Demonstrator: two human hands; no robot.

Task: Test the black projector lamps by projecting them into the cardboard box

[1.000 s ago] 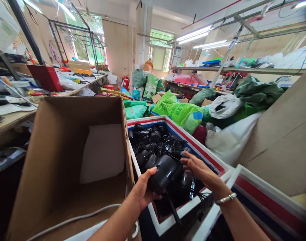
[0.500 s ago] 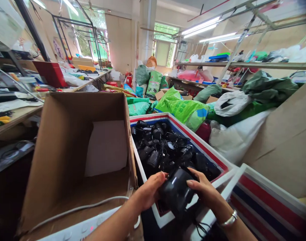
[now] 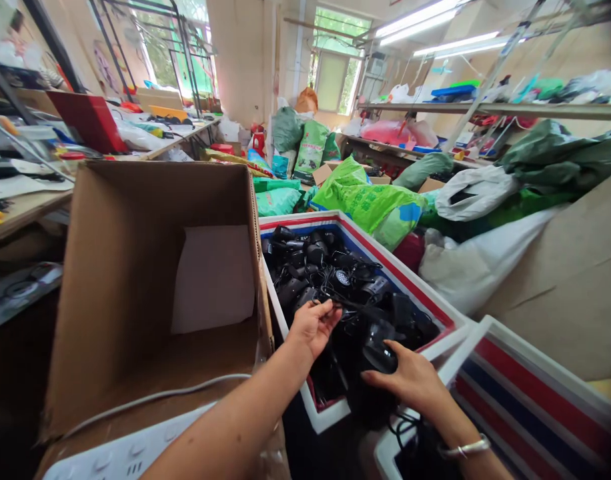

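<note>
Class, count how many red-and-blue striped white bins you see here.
2: the bin full of black devices, and another bin to its right; more may be hidden.

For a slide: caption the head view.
Left hand on a cord, right hand on a black device in a crate.

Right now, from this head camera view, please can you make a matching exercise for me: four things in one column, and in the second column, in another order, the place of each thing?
Things:
1. left hand
2. right hand
3. silver bangle
4. white sheet

Places:
A. inside the cardboard box
B. on the right wrist
C. at a thin black cable, at the edge of the striped bin
D. on or just above a black device in that bin

Pairs: 1-C, 2-D, 3-B, 4-A
</note>
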